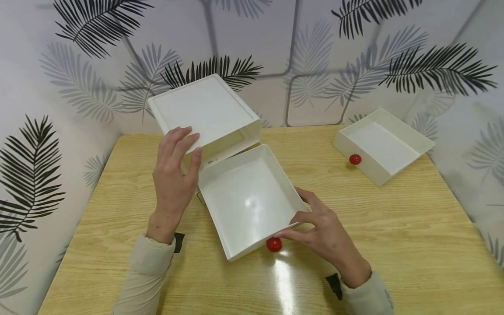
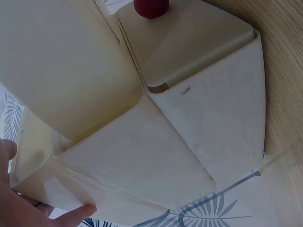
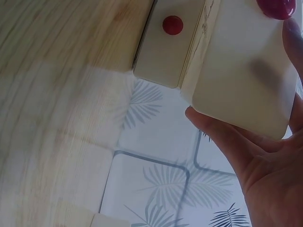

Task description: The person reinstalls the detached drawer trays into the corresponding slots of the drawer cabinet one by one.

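A white plastic casing (image 1: pixel 204 111) stands tilted at the back of the wooden table (image 1: pixel 393 245). My left hand (image 1: pixel 187 144) grips its near corner, fingers on top and thumb on the front edge; in the left wrist view the fingertips (image 2: pixel 71 215) wrap the casing (image 2: pixel 142 165). A white drawer (image 1: pixel 248 197) with a red knob (image 1: pixel 274 244) sticks out of the casing towards me and holds nothing. My right hand (image 1: pixel 289 225) pinches its front right corner beside the knob, thumb on the rim. The right wrist view shows that drawer (image 3: pixel 246 71) resting on my fingers (image 3: pixel 222 132).
A second white drawer (image 1: pixel 383 144) with a red knob (image 1: pixel 355 159) lies apart at the back right of the table. Leaf-patterned walls (image 1: pixel 354 65) close in the back and both sides. Bare tabletop lies to the front right.
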Motion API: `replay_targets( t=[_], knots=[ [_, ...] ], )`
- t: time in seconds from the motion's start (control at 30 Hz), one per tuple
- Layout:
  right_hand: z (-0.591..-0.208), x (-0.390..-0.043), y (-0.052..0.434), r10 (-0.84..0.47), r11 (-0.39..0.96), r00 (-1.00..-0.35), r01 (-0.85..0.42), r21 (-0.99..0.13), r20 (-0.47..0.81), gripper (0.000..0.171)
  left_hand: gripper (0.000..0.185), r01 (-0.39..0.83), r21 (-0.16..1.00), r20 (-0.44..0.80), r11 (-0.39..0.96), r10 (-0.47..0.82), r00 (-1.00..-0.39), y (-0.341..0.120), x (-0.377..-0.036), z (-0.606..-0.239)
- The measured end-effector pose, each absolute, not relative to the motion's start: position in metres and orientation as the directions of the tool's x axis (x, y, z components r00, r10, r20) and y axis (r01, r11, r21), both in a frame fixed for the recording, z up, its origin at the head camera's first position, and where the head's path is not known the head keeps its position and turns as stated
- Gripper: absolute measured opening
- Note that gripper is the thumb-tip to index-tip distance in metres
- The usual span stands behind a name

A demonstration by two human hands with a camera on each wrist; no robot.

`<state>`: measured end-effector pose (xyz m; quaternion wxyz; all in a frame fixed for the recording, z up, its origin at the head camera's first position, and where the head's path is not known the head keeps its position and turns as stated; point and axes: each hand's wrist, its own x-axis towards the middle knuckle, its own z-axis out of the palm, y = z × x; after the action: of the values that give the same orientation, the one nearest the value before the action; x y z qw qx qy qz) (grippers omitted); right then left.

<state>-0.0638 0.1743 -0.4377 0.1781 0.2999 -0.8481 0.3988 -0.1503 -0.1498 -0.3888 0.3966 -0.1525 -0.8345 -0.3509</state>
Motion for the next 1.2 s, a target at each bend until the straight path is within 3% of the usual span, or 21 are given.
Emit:
replay_targets(
  t=[0.23,0.57,1.2],
  knots=[
    [-0.437,-0.068,0.170,-0.392,0.534,-0.747,-0.660,-0.529,0.537,0.028,0.030,0.530,0.463,0.770,0.710,-0.026,-0.637,-0.150,-0.151,-0.389],
    [-0.438,-0.079,0.167,-0.399,0.509,-0.750,-0.659,-0.554,0.527,0.031,0.030,0.530,0.462,0.771,0.711,-0.027,-0.636,-0.149,-0.151,-0.387],
    [-0.438,-0.092,0.156,-0.326,0.469,-0.864,-0.500,-0.729,0.383,0.024,0.031,0.517,0.465,0.758,0.719,-0.022,-0.652,-0.150,-0.150,-0.388]
  ],
)
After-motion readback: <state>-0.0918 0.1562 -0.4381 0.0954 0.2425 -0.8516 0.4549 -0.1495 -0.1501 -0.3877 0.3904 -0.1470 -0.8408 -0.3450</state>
